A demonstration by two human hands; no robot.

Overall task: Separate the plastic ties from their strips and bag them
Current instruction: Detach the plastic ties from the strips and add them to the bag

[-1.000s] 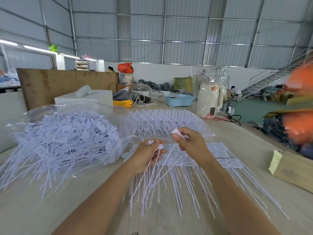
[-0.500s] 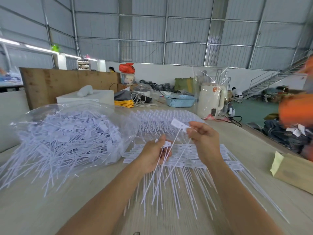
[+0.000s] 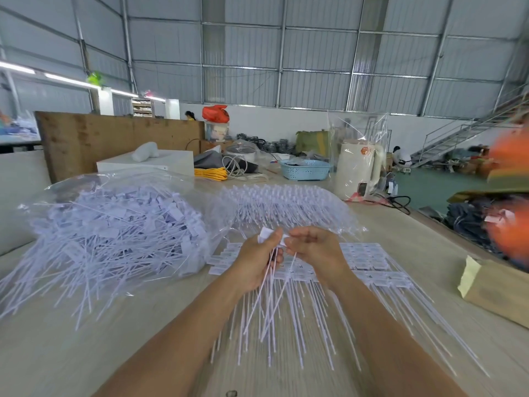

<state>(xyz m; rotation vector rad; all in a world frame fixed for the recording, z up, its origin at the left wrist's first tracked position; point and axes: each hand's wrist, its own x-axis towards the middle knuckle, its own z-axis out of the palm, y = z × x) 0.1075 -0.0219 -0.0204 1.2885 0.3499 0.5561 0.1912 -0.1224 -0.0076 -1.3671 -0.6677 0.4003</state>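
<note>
My left hand grips a small bunch of loose white plastic ties by their tag ends, their tails hanging toward me. My right hand pinches one tie by its tag, close against the left hand's bunch. Under both hands lie strips of joined ties, tags in rows and tails fanned toward me. A clear bag full of separated ties lies at the left, several tails sticking out of its mouth. Another bag of tie strips lies behind my hands.
A brown paper packet lies at the right table edge. At the table's far end stand a cream kettle in plastic wrap, a blue basket, a white box and yellow cable. A blurred orange shape is at the right.
My right hand pulled a single tie up and away from the strip, then brought it back beside the bunch in my left hand. The hands are now almost touching.
</note>
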